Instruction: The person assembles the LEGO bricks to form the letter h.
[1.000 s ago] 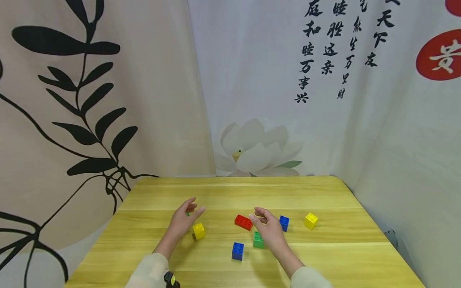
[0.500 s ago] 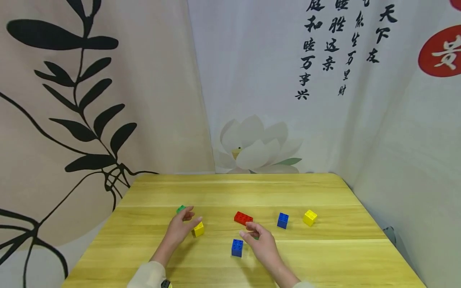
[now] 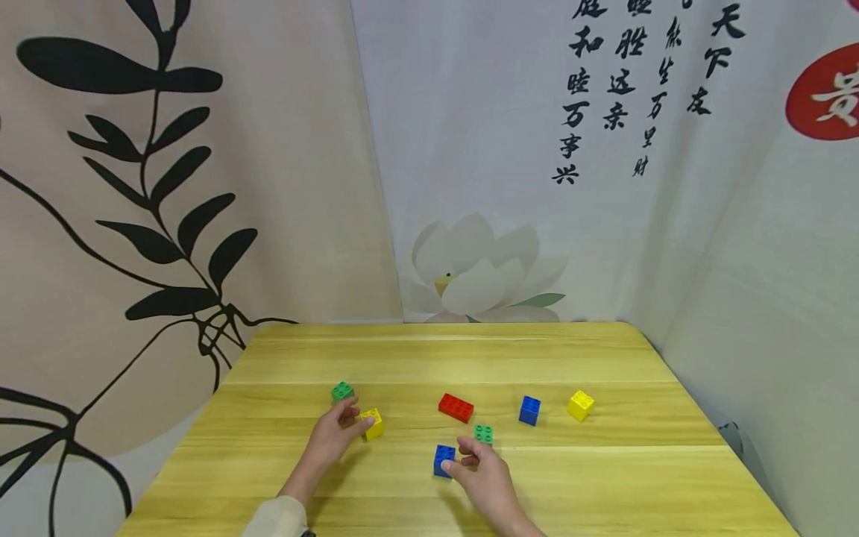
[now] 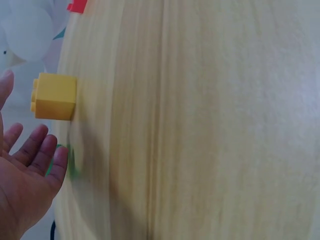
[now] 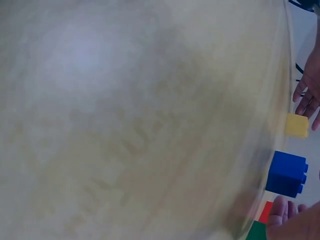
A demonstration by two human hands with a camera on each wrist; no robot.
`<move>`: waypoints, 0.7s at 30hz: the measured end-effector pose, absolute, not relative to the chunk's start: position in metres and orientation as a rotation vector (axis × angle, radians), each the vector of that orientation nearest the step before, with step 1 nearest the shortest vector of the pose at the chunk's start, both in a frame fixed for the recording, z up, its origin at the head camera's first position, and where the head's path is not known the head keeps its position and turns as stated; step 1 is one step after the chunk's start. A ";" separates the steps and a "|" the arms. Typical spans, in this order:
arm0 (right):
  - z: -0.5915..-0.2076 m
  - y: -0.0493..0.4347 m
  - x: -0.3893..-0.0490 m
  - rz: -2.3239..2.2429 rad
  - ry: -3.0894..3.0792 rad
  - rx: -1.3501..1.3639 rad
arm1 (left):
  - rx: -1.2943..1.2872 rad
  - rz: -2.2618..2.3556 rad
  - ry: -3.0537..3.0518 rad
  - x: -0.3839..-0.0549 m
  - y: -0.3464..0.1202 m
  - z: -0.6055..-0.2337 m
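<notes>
My left hand (image 3: 332, 438) hovers beside a yellow toy brick (image 3: 373, 425), with a green brick (image 3: 341, 391) just beyond its fingers. In the left wrist view its loosely spread fingers (image 4: 41, 150) stand apart from the yellow brick (image 4: 55, 96). My right hand (image 3: 486, 477) is at a blue brick (image 3: 443, 456), the thumb overlapping the brick's right edge in the head view. Seen from the right wrist, relaxed fingers (image 5: 278, 212) lie close to the blue brick (image 5: 285, 173); whether they touch it I cannot tell. Another green brick (image 3: 483, 434) sits just behind this hand.
A red brick (image 3: 455, 407) lies near the middle of the wooden table (image 3: 604, 492). Farther right stand a second blue brick (image 3: 529, 410) and a second yellow brick (image 3: 580, 405). A printed cloth (image 3: 470, 149) hangs behind the table.
My right hand has moved down and left, from beside the far blue brick and over the green one to the near blue brick. My left hand has drawn back slightly, uncovering the green brick.
</notes>
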State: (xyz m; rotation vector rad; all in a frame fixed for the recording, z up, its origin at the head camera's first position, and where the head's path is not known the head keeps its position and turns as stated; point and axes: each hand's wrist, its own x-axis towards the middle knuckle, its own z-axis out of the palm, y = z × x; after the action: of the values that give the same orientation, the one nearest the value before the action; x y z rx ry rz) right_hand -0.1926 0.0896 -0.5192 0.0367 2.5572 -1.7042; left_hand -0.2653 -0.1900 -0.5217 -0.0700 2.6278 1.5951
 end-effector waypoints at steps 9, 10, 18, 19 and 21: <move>-0.522 0.084 -0.195 -1.646 2.596 0.057 | -0.075 1.591 2.657 -0.264 -0.191 -0.526; -0.523 0.083 -0.196 -1.647 2.592 0.057 | -0.072 1.596 2.658 -0.264 -0.191 -0.526; -0.528 0.078 -0.200 -1.669 2.574 0.068 | -0.074 1.618 2.647 -0.266 -0.189 -0.530; -0.529 0.077 -0.201 -1.676 2.573 0.063 | -0.074 1.613 2.649 -0.266 -0.189 -0.530; -0.530 0.076 -0.201 -1.689 2.573 0.062 | -0.074 1.603 2.656 -0.266 -0.189 -0.531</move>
State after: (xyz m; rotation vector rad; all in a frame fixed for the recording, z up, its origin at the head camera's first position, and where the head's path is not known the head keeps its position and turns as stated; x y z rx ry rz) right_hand -0.2014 0.0759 -0.5297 0.0623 2.5728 -1.6887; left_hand -0.2658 -0.1886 -0.5309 -0.0744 2.6555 1.6031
